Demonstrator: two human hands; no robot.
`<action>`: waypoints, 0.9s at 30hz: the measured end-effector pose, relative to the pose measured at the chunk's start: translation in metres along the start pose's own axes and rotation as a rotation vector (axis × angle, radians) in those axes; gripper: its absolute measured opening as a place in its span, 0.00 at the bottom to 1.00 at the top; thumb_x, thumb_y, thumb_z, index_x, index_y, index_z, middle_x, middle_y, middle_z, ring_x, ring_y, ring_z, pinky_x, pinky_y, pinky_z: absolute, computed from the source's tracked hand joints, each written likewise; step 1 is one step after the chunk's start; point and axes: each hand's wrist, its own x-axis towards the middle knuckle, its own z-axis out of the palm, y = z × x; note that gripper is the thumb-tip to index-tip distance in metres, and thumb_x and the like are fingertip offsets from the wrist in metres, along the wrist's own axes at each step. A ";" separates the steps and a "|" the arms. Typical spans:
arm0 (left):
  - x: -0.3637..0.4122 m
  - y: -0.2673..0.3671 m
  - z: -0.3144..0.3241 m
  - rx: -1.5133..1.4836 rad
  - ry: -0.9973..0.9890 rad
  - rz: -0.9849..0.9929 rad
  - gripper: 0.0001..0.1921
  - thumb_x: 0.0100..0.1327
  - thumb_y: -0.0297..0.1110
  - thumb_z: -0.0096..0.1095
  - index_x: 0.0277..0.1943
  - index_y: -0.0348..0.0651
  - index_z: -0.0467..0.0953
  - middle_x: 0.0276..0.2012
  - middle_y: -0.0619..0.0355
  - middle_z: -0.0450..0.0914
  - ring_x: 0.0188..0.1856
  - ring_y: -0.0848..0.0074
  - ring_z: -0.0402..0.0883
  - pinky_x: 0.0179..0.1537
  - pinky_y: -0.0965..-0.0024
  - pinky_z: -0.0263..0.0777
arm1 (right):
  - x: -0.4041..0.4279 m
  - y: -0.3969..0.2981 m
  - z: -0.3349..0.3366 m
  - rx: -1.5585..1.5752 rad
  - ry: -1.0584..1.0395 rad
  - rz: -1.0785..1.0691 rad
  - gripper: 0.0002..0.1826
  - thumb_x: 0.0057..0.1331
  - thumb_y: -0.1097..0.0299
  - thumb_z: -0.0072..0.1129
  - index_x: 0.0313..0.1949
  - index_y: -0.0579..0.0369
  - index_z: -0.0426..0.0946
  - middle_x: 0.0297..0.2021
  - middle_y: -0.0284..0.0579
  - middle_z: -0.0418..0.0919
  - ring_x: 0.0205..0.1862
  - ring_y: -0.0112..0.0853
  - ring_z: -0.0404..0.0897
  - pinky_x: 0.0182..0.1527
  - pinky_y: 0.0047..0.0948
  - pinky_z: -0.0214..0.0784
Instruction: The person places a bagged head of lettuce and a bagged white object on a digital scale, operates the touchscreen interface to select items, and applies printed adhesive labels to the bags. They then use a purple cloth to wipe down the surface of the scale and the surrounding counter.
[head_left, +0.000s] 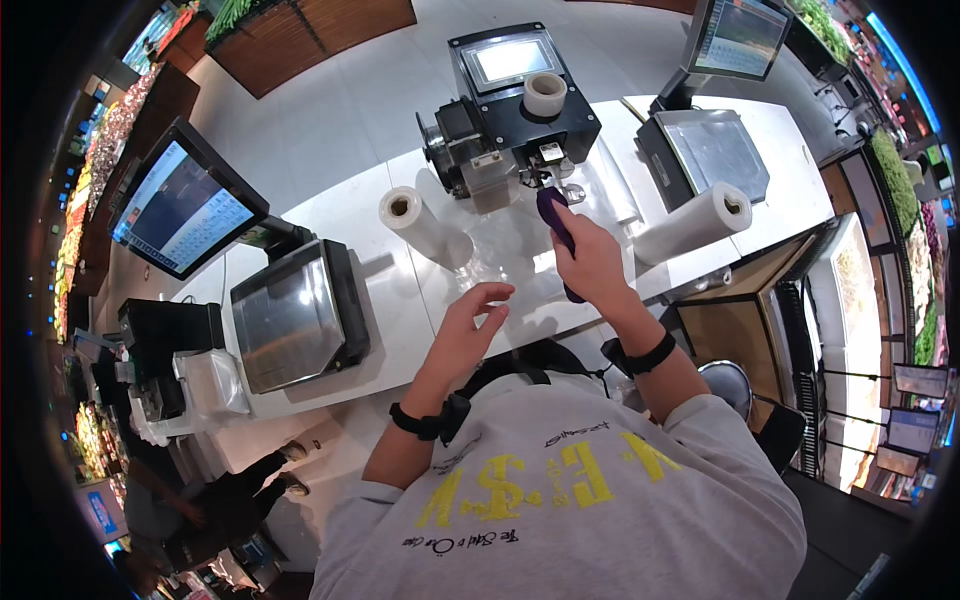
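My right hand (596, 259) is closed around a long dark purple eggplant (556, 212), its upper end close to the metal jaws (559, 176) of a black tabletop bagging or taping machine (517, 97). A thin clear plastic bag or film (495, 251) lies on the white counter below the machine. Over its near part hovers my left hand (469, 326), fingers curled loosely apart with nothing between them. On the machine's top sits a roll of tape (545, 94).
Rolls of clear plastic bags stand left (416, 221) and lie right (697, 225) of the machine. Weighing scales with screens flank them, one left (296, 315) and one right (705, 154). A stack of clear bags (214, 386) is at the counter's left end. Another person (195, 510) is at lower left.
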 end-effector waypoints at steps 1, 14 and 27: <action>0.001 0.000 -0.001 -0.004 0.000 -0.006 0.13 0.69 0.25 0.53 0.56 0.37 0.73 0.53 0.57 0.79 0.57 0.73 0.76 0.59 0.68 0.68 | -0.001 0.001 -0.002 -0.007 -0.007 0.006 0.21 0.62 0.70 0.58 0.56 0.52 0.74 0.30 0.51 0.78 0.32 0.49 0.78 0.34 0.41 0.70; 0.024 0.017 0.034 0.120 0.172 0.002 0.16 0.68 0.26 0.55 0.58 0.38 0.72 0.57 0.54 0.75 0.59 0.71 0.74 0.60 0.67 0.68 | 0.021 0.063 -0.062 0.289 -0.019 0.176 0.20 0.64 0.72 0.56 0.57 0.54 0.74 0.30 0.53 0.80 0.28 0.43 0.79 0.35 0.35 0.71; 0.081 0.052 0.112 0.864 0.339 0.270 0.35 0.59 0.25 0.60 0.70 0.34 0.57 0.72 0.44 0.56 0.74 0.52 0.51 0.72 0.50 0.46 | 0.079 0.088 -0.052 0.206 -0.290 -0.260 0.23 0.59 0.71 0.52 0.55 0.44 0.77 0.29 0.48 0.78 0.33 0.48 0.79 0.36 0.41 0.72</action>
